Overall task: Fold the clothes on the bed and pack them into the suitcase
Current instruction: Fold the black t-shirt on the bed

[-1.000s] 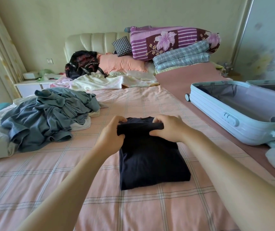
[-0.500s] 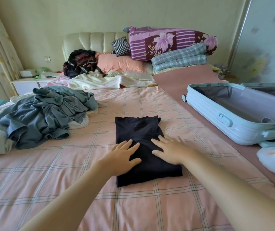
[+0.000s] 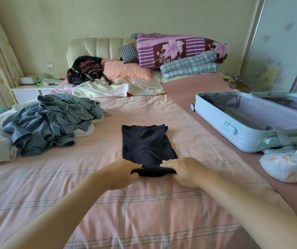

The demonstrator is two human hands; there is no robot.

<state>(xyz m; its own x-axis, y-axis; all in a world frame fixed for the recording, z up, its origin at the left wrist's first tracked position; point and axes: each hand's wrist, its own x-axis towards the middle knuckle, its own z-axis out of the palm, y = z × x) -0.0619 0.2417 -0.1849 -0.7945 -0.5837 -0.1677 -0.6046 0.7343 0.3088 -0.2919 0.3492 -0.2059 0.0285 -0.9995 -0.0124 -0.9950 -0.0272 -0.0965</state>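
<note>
Black shirt (image 3: pixel 148 142) is folded into a narrow rectangle and lies flat on the bed (image 3: pixel 144 212) at frame centre, collar end toward the headboard (image 3: pixel 99 48). Its near edge is bunched into a small roll. Left hand (image 3: pixel 124 170) grips the left end of that roll with fingers curled round the fabric, and right hand (image 3: pixel 182 169) does the same at the right end. Both are clamped on the shirt and sit apart, with the roll spanning between them.

Left of the shirt, well apart, is a heap of grey clothes (image 3: pixel 50 123), unfolded, with some white fabric showing at its edges.

Right of frame: light-blue suitcase (image 3: pixel 216 121) lying open on a mauve strip (image 3: pixel 194 85) that runs along the right side of the bed. A wheel sits at its far corner and grey lining shows inside. Just beside its near corner is a white plastic bag (image 3: pixel 286 168), bunched up, with orange marks.

Upper frame: black backpack (image 3: pixel 85 71) against the headboard, pink pillow (image 3: pixel 128 71) just beside it, checked cushion (image 3: pixel 128 52) above the pillow. Purple flowered quilt (image 3: pixel 178 49) is stacked on a folded blue plaid blanket (image 3: pixel 189 67). A cream blanket (image 3: pixel 106 88) is crumpled in front of them. Far right is a sliding wardrobe door (image 3: pixel 278 42).
</note>
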